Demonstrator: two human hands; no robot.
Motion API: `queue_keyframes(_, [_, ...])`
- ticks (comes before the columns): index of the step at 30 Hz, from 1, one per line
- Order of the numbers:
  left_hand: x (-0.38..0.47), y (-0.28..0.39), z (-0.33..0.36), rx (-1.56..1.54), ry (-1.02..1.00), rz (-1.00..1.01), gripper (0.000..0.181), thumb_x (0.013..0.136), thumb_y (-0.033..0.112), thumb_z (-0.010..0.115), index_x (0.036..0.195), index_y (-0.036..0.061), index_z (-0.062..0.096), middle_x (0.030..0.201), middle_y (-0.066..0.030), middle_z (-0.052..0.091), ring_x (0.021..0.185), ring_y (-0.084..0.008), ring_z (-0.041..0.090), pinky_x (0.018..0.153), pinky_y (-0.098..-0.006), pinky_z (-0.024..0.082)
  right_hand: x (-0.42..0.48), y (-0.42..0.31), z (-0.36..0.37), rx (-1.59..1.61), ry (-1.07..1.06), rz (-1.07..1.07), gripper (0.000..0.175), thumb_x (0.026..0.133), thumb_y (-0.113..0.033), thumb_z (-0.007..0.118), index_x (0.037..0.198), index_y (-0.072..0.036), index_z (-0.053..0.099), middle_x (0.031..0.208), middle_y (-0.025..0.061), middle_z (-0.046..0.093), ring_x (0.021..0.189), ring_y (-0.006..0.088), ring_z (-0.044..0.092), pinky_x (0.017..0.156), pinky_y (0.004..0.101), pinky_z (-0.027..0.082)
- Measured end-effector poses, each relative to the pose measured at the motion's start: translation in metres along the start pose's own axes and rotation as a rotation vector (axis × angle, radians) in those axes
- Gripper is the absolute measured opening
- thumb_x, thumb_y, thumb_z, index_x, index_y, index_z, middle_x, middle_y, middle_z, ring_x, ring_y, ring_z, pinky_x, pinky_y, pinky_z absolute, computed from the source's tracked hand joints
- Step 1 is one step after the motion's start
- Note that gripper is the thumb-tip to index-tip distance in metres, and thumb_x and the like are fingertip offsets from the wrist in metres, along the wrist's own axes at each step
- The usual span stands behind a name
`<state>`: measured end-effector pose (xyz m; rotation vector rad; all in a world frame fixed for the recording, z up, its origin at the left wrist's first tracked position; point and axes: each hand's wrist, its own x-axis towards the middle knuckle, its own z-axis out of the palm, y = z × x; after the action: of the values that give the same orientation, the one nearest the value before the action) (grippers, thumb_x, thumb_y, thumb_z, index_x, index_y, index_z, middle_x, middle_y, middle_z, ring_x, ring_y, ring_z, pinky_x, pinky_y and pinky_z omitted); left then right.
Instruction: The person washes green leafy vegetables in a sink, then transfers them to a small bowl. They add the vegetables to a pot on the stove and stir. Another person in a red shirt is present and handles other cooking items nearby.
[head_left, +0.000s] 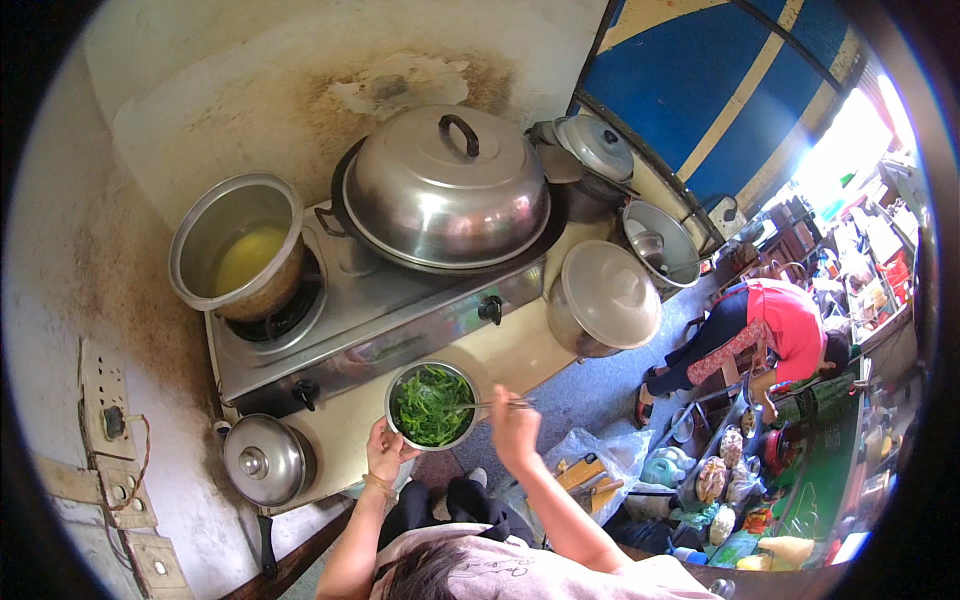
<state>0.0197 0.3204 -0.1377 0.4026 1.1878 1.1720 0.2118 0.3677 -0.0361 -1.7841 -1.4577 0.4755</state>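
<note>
A round metal bowl (391, 390) of chopped leafy greens (433, 406) is held at the counter's front edge. My left hand (388, 448) grips its near left rim, thumb against the side. In my right hand (514, 427) are thin utensils, apparently chopsticks (472, 406), whose tips reach into the greens. The fingers are curled round them and slightly blurred. Just beyond the bowl runs the front panel of a two-burner gas stove (405, 330).
An open pot (238, 240) with yellowish liquid stands on the left burner. A domed-lid wok (450, 187) covers the right one. Lidded pots (604, 300) and a saucepan (266, 461) sit on the counter (337, 435). To the right, a person in red (787, 322) bends over a crowded table.
</note>
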Motion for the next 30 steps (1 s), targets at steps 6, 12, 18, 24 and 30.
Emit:
queue_keyframes(6, [0.002, -0.005, 0.000, 0.001, 0.030, 0.003, 0.047, 0.086, -0.001, 0.040, 0.129, 0.0121, 0.026, 0.082, -0.0077, 0.051, 0.067, -0.0208, 0.061, 0.058, -0.0334, 0.056, -0.003, 0.040, 0.032, 0.791, 0.211, 0.656, 0.036, 0.086, -0.033, 0.049, 0.072, -0.001, 0.057, 0.052, 0.0061, 0.054, 0.040, 0.0116, 0.048, 0.037, 0.0225, 0.037])
queue_keyframes(12, [0.000, -0.006, -0.001, -0.057, 0.014, 0.023, 0.045, 0.086, 0.000, 0.041, 0.128, 0.0063, 0.025, 0.082, -0.0090, 0.052, 0.067, -0.0220, 0.061, 0.059, -0.0342, 0.056, 0.001, 0.050, 0.010, 0.942, 0.151, 0.747, 0.035, 0.086, -0.033, 0.051, 0.072, -0.001, 0.056, 0.053, 0.0074, 0.055, 0.040, 0.0117, 0.048, 0.036, 0.0212, 0.036])
queue_keyframes(18, [-0.001, 0.000, 0.002, -0.019, 0.004, 0.022, 0.043, 0.086, 0.000, 0.042, 0.126, 0.0056, 0.027, 0.080, -0.0083, 0.053, 0.068, -0.0218, 0.061, 0.060, -0.0340, 0.056, 0.014, 0.008, -0.005, 1.018, 0.084, 0.693, 0.036, 0.085, -0.034, 0.051, 0.073, -0.001, 0.056, 0.053, 0.0053, 0.054, 0.040, 0.0105, 0.047, 0.037, 0.0197, 0.036])
queue_keyframes(24, [-0.001, 0.000, 0.002, -0.022, 0.007, 0.011, 0.043, 0.085, 0.000, 0.044, 0.125, 0.0069, 0.029, 0.081, -0.0077, 0.053, 0.069, -0.0218, 0.061, 0.061, -0.0346, 0.056, 0.022, -0.013, 0.000, 1.080, 0.107, 0.581, 0.035, 0.085, -0.033, 0.052, 0.072, -0.001, 0.054, 0.051, 0.0054, 0.052, 0.039, 0.0099, 0.045, 0.036, 0.0198, 0.034])
queue_keyframes(30, [0.000, -0.003, -0.001, -0.024, 0.010, 0.014, 0.044, 0.085, -0.001, 0.044, 0.125, 0.0110, 0.030, 0.081, -0.0072, 0.053, 0.069, -0.0223, 0.061, 0.062, -0.0357, 0.056, 0.021, -0.019, -0.022, 0.241, 0.026, 0.209, 0.044, 0.090, -0.031, 0.043, 0.061, 0.000, 0.055, 0.046, 0.0048, 0.051, 0.039, 0.0117, 0.047, 0.039, 0.0248, 0.038])
